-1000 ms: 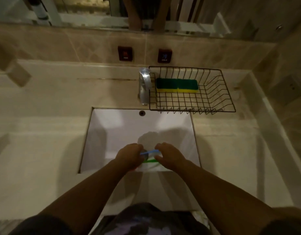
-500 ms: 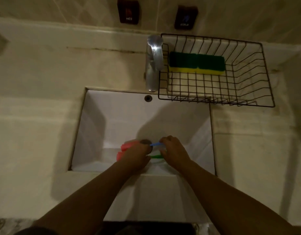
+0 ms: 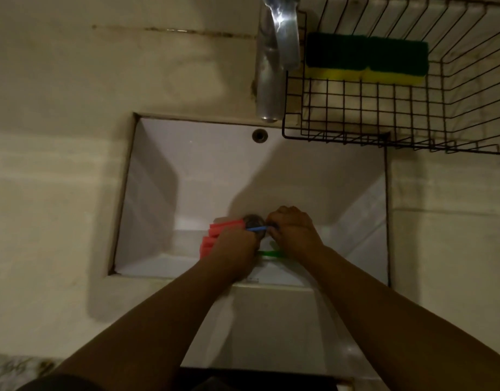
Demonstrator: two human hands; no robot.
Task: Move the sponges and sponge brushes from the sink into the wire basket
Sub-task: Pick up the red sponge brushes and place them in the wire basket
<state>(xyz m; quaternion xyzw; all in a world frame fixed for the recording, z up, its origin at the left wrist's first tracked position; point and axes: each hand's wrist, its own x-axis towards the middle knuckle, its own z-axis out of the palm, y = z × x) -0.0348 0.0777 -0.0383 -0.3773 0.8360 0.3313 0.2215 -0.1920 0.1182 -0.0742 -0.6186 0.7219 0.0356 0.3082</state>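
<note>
Both hands are down in the white sink [image 3: 203,176]. My left hand [image 3: 233,244] is closed over red sponge heads [image 3: 215,235] that stick out to its left. A blue handle [image 3: 257,229] runs from it to my right hand [image 3: 293,231], whose fingers are closed on the handle's end. A green handle [image 3: 268,253] lies under the right wrist on the sink floor. The black wire basket [image 3: 384,108] stands on the counter at the back right, with two green-and-yellow sponges [image 3: 367,59] side by side inside.
A chrome tap [image 3: 274,60] stands just left of the basket, over the sink's back edge. The sink's drain [image 3: 253,220] shows between the hands, and an overflow hole [image 3: 260,135] sits in the back wall. Beige stone counter [image 3: 60,193] surrounds the sink.
The camera has dropped closer and tilted down over the sink. The red sponge heads have come into sight left of my left hand. Both hands stay together at the blue handle.
</note>
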